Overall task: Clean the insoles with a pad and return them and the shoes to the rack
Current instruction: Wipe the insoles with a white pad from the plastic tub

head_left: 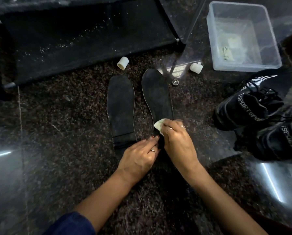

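1. Pressing a white pad [159, 124] onto the heel end of the right insole [156, 97], the right hand [178, 139] has its fingers [171, 127] curled round the pad.
2. Left hand [139, 156] lies flat on the same heel edge, fingers straight, pinning it to the floor [65, 133].
3. Left insole [121, 109] lies just beside it, a narrow strip of floor between their long edges.
4. Two black shoes [260, 116] stand near the right edge of view, apart from the insoles.
5. Black rack [84, 36] spans the top left; a clear tub [243, 37] sits top right.
6. Two white caps [123, 63] lie between rack and insole toes.
7. Open floor shows to the left of the insoles.
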The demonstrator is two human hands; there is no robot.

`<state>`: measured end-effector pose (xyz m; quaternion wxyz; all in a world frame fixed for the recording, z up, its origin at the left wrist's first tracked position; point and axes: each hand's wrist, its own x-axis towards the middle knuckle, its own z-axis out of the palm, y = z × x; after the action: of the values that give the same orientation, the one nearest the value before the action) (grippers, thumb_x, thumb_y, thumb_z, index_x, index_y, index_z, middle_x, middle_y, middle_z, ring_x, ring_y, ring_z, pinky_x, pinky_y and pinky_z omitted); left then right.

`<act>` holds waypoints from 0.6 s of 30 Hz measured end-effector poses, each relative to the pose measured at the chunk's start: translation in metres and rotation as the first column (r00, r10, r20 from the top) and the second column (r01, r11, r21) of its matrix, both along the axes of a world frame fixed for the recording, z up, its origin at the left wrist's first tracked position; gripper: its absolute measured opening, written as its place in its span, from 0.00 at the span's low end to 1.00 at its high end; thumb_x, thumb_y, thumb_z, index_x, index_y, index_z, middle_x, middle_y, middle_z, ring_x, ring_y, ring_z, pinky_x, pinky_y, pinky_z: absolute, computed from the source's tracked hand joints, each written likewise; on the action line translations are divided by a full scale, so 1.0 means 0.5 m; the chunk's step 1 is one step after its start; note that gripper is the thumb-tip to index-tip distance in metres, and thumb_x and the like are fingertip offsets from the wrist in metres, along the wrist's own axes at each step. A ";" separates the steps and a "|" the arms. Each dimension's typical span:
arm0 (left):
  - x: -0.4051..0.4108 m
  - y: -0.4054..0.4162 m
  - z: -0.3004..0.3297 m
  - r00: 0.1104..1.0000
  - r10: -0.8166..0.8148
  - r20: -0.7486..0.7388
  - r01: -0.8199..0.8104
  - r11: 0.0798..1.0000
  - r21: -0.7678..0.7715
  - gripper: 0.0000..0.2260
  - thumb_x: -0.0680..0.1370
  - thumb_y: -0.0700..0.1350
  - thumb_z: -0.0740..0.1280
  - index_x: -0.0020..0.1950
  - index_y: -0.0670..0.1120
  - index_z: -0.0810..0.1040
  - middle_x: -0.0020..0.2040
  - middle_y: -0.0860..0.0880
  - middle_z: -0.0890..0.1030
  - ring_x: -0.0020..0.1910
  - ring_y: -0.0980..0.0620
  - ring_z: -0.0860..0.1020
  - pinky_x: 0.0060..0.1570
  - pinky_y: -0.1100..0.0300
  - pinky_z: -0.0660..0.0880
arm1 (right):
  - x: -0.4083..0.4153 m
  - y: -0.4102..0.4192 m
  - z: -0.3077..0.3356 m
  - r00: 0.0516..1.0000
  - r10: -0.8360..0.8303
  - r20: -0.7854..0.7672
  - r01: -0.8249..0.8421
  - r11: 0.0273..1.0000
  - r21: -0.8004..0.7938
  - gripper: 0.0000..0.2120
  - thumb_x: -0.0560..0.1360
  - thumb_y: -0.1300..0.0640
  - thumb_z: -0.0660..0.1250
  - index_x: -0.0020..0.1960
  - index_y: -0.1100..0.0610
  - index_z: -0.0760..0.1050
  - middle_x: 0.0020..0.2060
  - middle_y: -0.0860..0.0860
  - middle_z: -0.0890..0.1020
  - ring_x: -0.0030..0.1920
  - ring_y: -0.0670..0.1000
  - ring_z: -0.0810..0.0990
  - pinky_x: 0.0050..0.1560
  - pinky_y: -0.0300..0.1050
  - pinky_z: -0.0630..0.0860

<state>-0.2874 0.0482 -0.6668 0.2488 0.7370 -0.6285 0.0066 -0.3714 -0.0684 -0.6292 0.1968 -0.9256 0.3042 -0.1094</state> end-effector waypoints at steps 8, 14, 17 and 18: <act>0.001 -0.004 0.006 1.000 -0.009 0.011 0.009 1.000 -0.005 0.11 0.77 0.46 0.64 0.49 0.42 0.84 0.54 0.48 0.84 0.47 0.53 0.83 0.50 0.61 0.79 | 0.070 -0.101 -0.002 0.992 -0.118 -0.046 0.119 0.993 0.026 0.10 0.66 0.75 0.62 0.43 0.66 0.79 0.46 0.59 0.82 0.48 0.63 0.78 0.45 0.49 0.76; -0.001 -0.006 0.004 0.999 0.003 0.036 -0.002 1.000 -0.007 0.12 0.77 0.46 0.63 0.47 0.42 0.85 0.52 0.47 0.84 0.48 0.52 0.84 0.49 0.59 0.80 | -0.031 -0.006 -0.005 1.000 0.011 -0.006 -0.011 0.999 0.039 0.11 0.73 0.64 0.60 0.51 0.62 0.79 0.51 0.56 0.81 0.51 0.57 0.78 0.54 0.37 0.68; -0.002 -0.005 0.004 0.999 0.020 0.039 -0.020 1.000 -0.013 0.12 0.77 0.46 0.63 0.47 0.42 0.85 0.51 0.47 0.84 0.48 0.52 0.84 0.49 0.59 0.79 | -0.050 0.022 -0.009 1.000 0.002 -0.007 -0.001 1.000 0.028 0.10 0.70 0.67 0.64 0.48 0.63 0.79 0.49 0.56 0.81 0.50 0.57 0.79 0.53 0.39 0.69; -0.001 -0.005 0.005 0.999 0.020 0.034 -0.020 1.000 -0.006 0.12 0.77 0.46 0.63 0.47 0.42 0.85 0.52 0.48 0.84 0.48 0.52 0.83 0.49 0.60 0.79 | -0.042 0.012 -0.009 1.000 -0.008 -0.004 0.008 1.000 0.015 0.09 0.68 0.68 0.64 0.47 0.63 0.80 0.48 0.56 0.81 0.49 0.58 0.79 0.52 0.40 0.70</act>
<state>-0.2879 0.0459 -0.6642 0.2400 0.7422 -0.6253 0.0234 -0.3922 -0.0625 -0.6336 0.2029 -0.9230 0.3091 -0.1063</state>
